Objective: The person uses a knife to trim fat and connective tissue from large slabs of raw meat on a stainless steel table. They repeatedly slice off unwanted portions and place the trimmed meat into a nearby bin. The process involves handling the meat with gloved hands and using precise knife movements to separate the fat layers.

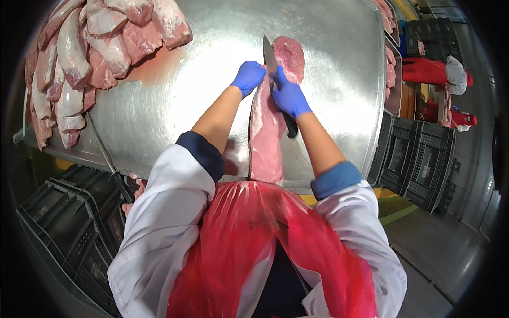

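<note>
Head view, and from my remote seat I've got a metal table (pixel 339 106) below, with one long piece of meat (pixel 268 135) stretched out on it, from the near edge toward the far edge, closer to the right edge than the left. And the right hand (pixel 289 95), in a blue glove, is wrapped around a knife (pixel 269 53): black handle poking out toward the near edge, blade angled at the far edge, tip out past the meat's left side. Over to the left hand (pixel 248 78), blue glove too, fingers curled in at that same left side; whether they grip it, I cannot tell. The meat's far end shows darker red, its near end pale pink, right by a red apron (pixel 233 233). Along the table's left edge, a big heap of meat cuts (pixel 106 45), well apart from both hands. Off the right edge, I see a dark crate (pixel 416 156); more dark crates (pixel 58 212) by the near left corner.
</note>
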`<state>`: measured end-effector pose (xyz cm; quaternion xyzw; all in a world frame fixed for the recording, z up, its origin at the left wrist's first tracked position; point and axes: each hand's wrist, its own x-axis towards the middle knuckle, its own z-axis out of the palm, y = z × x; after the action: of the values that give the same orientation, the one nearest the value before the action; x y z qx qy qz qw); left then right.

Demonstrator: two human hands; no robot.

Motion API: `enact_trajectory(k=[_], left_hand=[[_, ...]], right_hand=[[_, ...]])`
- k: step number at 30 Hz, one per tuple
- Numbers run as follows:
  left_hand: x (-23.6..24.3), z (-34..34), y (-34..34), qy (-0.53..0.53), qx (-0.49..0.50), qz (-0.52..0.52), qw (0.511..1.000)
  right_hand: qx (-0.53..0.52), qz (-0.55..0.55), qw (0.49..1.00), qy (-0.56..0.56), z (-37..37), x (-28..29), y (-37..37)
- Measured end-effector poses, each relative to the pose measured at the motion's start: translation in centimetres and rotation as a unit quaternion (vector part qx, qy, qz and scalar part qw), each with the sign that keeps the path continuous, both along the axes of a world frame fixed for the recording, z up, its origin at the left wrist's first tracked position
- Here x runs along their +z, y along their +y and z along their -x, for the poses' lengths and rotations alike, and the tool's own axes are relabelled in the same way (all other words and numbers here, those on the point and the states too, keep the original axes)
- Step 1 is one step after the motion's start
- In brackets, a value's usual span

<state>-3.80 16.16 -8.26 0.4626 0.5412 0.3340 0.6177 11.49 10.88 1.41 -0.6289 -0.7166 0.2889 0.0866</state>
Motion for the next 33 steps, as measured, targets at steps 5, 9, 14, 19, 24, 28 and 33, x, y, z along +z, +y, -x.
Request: enact_trajectory(k=[5, 9, 14, 19, 24, 28, 33], left_hand=[[2.1, 0.1, -0.9, -0.008, 0.016, -0.012, 1.0], [4.6, -0.5, -0.3, 0.085, -0.011, -0.096, 0.992], [6.6, 0.9, -0.9, -0.064, 0.041, -0.024, 0.997], [9.6, 0.3, -2.0, -0.122, 0.007, -0.065, 0.99], [11.0, 2.4, -3.4, -0.176, 0.054, -0.049, 0.982], [13.7, 1.8, -6.0, -0.267, 0.023, -0.086, 0.96], [17.7, 2.4, -9.9, -0.297, 0.09, -0.099, 0.946]], right_hand=[[-0.034, 0.167, 0.985, 0.023, -2.5, 2.4, -4.0], [-0.132, 0.218, 0.948, 0.192, -0.7, 1.3, 1.8], [-0.079, 0.284, 0.946, 0.137, -2.2, 5.2, -7.4], [-0.065, 0.229, 0.953, 0.189, -2.0, 1.4, -2.8], [-0.004, 0.309, 0.944, 0.118, -4.1, 4.9, -11.5], [0.026, 0.244, 0.962, 0.122, -2.6, 4.4, -9.6], [0.103, 0.268, 0.954, 0.082, -4.7, 5.2, -13.3]])
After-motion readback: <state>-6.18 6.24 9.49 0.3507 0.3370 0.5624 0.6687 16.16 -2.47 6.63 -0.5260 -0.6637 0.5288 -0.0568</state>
